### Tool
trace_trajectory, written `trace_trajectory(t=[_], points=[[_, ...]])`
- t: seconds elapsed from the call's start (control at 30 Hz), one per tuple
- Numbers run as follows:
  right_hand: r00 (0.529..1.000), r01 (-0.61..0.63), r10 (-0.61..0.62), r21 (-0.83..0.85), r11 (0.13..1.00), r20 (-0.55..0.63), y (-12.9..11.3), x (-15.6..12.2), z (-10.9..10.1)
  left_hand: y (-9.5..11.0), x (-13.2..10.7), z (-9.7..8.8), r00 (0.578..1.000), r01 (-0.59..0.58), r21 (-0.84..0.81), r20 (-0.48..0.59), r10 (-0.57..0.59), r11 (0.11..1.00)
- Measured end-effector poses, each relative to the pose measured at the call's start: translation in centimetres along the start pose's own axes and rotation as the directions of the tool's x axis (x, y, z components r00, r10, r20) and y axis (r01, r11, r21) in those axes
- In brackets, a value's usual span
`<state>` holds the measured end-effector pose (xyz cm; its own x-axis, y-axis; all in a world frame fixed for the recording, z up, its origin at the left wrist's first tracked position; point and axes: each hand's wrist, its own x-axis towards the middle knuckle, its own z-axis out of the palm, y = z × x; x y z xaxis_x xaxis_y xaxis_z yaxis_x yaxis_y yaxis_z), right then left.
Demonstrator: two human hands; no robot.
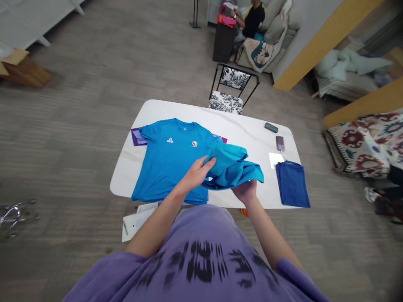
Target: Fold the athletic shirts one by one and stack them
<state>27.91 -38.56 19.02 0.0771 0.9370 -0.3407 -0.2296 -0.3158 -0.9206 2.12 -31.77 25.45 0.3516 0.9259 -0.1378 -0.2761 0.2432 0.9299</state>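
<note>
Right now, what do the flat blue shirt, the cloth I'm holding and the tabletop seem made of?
Blue shirt: probably smooth, matte synthetic knit, judging by its even surface. Held cloth: thin, limp fabric in soft folds; fibre unclear. Tabletop: smooth white, faint marble-like veins, perhaps stone or laminate.

A shirt lies left on the table

The person wears a loose purple shirt, its short sleeves plain, its front bearing blotchy black print.
</note>
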Motion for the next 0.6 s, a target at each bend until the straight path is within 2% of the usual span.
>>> trace_trajectory(t=[0.1,0.17,0.27,0.3,0.33,0.37,0.4,0.43,0.47,0.5,0.53,0.57,0.6], points=[[0.998,-0.044,0.048,0.118,0.992,-0.037,-0.2,0.7,1.4,4.5,-0.8,-4.4,0.987,-0.108,-0.01,-0.123,0.106,0.994],[0.994,-0.014,0.024,0.091,0.996,-0.11,-0.3,1.7,1.7,7.6,-1.0,-6.7,0.967,-0.193,-0.036,-0.177,0.184,0.981],[0.957,0.078,-0.084,-0.034,0.996,-0.277,-1.1,3.5,2.2,11.6,-1.6,-8.6,0.936,-0.288,-0.023,-0.219,0.276,0.957],[0.943,0.128,-0.148,-0.084,0.988,-0.298,-1.6,3.9,2.8,12.6,-1.9,-8.8,0.93,-0.301,-0.012,-0.223,0.291,0.954],[0.939,0.187,-0.217,-0.133,0.973,-0.266,-2.1,4.2,3.7,13.5,-2.2,-8.8,0.93,-0.304,-0.002,-0.22,0.296,0.953],[0.946,0.248,-0.278,-0.18,0.952,-0.167,-2.7,4.3,4.9,14.2,-2.5,-8.8,0.933,-0.299,0.006,-0.209,0.294,0.954],[0.948,0.308,-0.317,-0.221,0.925,-0.004,-3.2,4.2,6.4,14.7,-2.9,-8.6,0.937,-0.292,0.017,-0.195,0.29,0.956],[0.927,0.362,-0.317,-0.256,0.896,0.202,-3.8,3.9,8.1,15.1,-3.2,-8.4,0.941,-0.287,0.03,-0.181,0.288,0.957],[0.872,0.408,-0.277,-0.285,0.867,0.404,-4.3,3.5,9.8,15.5,-3.4,-8.2,0.942,-0.287,0.047,-0.168,0.291,0.957],[0.797,0.447,-0.216,-0.311,0.839,0.564,-4.8,3.0,11.5,15.8,-3.7,-8.1,0.94,-0.294,0.067,-0.159,0.301,0.954],[0.73,0.477,-0.158,-0.33,0.814,0.665,-5.2,2.5,13.0,16.1,-3.9,-8.0,0.937,-0.304,0.088,-0.154,0.315,0.949],[0.69,0.503,-0.128,-0.344,0.793,0.712,-5.7,2.0,14.1,16.4,-4.2,-8.1,0.931,-0.317,0.113,-0.154,0.331,0.942],[0.682,0.522,-0.131,-0.353,0.777,0.72,-6.2,1.6,14.9,16.8,-4.5,-8.2,0.923,-0.33,0.143,-0.16,0.351,0.933]])
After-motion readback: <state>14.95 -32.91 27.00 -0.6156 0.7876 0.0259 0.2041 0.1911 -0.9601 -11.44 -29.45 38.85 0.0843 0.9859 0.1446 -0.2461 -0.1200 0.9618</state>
